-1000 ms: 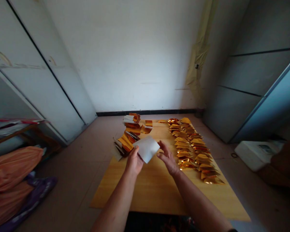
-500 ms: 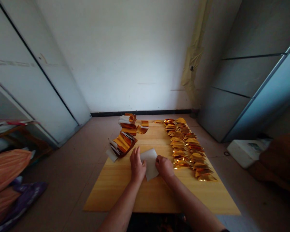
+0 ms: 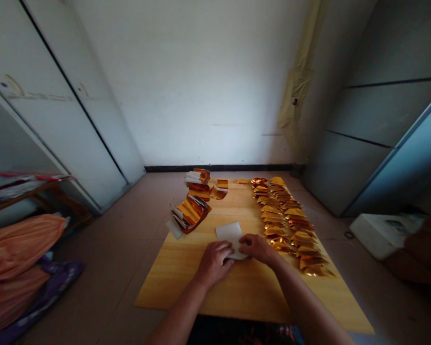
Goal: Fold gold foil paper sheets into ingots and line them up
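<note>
A white-backed sheet of paper (image 3: 229, 232) lies on the wooden board in front of me. My left hand (image 3: 216, 261) is at its near left edge, fingers curled over the paper with the thumb close beneath them. At the near right part of the sheet, my right hand (image 3: 257, 247) has its fingers closed on the paper. The near edge of the sheet is partly hidden by both hands. To the right stand rows of folded gold foil paper pieces (image 3: 273, 218). Beyond my left hand sits a fanned stack of gold foil sheets (image 3: 191, 213).
The wooden board (image 3: 179, 282) reaches toward the white wall. More gold sheets (image 3: 198, 177) lie at its far left. Left are a cabinet (image 3: 93, 120) and orange cloth (image 3: 21, 247). On the right stand a grey cabinet (image 3: 355, 167) and a white box (image 3: 375, 235).
My left hand has swung from the sheet's left side to its near edge, its fingers now curled over it. The right hand has moved slightly nearer to it. The whole view has shifted.
</note>
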